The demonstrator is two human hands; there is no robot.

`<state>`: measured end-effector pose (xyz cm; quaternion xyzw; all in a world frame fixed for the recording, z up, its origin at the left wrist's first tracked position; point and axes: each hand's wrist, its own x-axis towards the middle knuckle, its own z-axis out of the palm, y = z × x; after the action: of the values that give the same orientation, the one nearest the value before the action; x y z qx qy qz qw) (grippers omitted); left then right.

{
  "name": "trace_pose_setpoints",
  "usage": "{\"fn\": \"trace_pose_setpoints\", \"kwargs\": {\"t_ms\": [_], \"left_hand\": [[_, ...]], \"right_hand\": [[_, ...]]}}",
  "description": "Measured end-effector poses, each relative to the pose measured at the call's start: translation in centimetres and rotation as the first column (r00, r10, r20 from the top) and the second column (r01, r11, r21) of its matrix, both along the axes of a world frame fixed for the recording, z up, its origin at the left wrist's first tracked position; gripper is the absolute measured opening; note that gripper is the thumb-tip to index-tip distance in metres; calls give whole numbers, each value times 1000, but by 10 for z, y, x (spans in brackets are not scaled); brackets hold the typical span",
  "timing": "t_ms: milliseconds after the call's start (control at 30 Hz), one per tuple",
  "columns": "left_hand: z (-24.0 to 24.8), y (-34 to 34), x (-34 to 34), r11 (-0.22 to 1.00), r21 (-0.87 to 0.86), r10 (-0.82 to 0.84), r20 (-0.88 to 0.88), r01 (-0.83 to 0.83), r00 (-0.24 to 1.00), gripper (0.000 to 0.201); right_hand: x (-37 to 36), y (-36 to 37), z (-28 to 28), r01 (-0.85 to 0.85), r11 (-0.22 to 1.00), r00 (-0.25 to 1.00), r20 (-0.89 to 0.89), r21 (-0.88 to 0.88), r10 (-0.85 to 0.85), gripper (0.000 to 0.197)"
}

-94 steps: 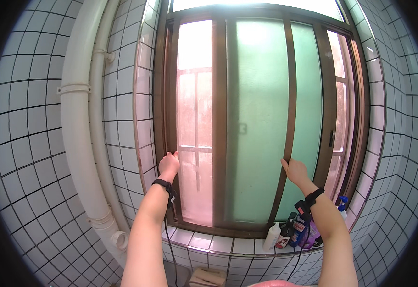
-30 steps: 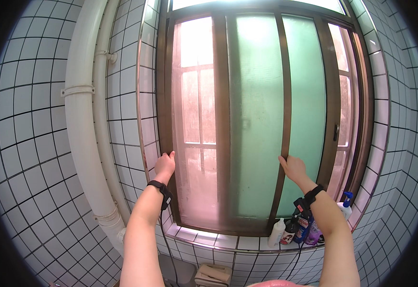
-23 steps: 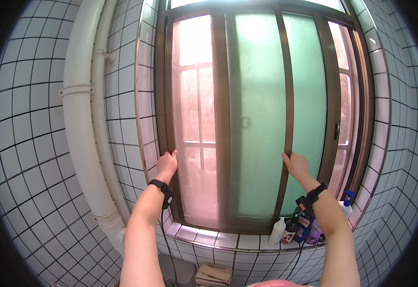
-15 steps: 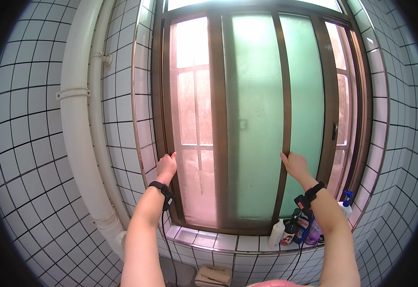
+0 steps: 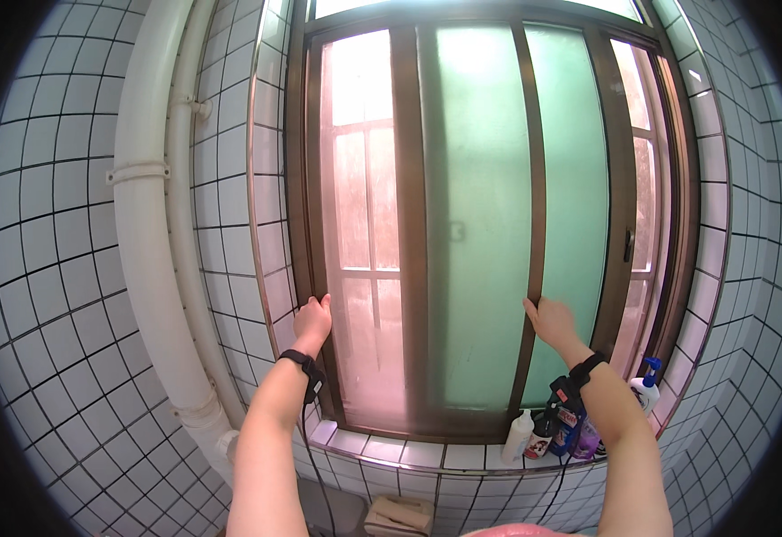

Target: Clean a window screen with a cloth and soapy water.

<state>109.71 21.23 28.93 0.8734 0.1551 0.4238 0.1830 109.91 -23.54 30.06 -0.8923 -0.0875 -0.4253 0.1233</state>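
Note:
In front of me is a brown-framed sliding window with frosted panes. My left hand (image 5: 313, 324), fingers curled, grips the brown upright (image 5: 313, 215) at the window's left side, beside a pinkish pane (image 5: 364, 206). With fingers and thumb closed, my right hand (image 5: 554, 324) holds the brown upright (image 5: 535, 197) that runs between two green panes (image 5: 480, 224). The fingertips of both hands are partly hidden. Each wrist wears a black strap with a small box, and cables hang from them.
Several bottles stand on the tiled sill below my right forearm, including a white bottle (image 5: 518, 437) and a blue-topped pump bottle (image 5: 646, 390). Pale pipes (image 5: 145, 224) run down the left wall. A beige tissue box (image 5: 399, 516) is low, near the middle.
Both hands have moved slightly down along the uprights while keeping their grip. The panes look almost unmoved.

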Motion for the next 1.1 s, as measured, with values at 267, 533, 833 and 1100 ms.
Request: {"fn": "trace_pose_setpoints", "kwargs": {"t_ms": [267,533,833,1100], "left_hand": [[11,3,-7,999,-1,37,-21,-37,999,51],[21,8,-13,1000,-4,-6,-24,6,1000,49],[25,-5,-13,1000,-17,-17,9,17,1000,49],[24,-1,-2,1000,17,-11,31,11,999,49]], "right_hand": [[-4,6,2,-31,999,999,17,40,30,50],[-16,5,8,-46,998,999,1,45,46,49],[-18,-1,22,-15,999,999,-34,47,17,51],[-7,6,27,1,998,995,-102,69,6,52]]}}
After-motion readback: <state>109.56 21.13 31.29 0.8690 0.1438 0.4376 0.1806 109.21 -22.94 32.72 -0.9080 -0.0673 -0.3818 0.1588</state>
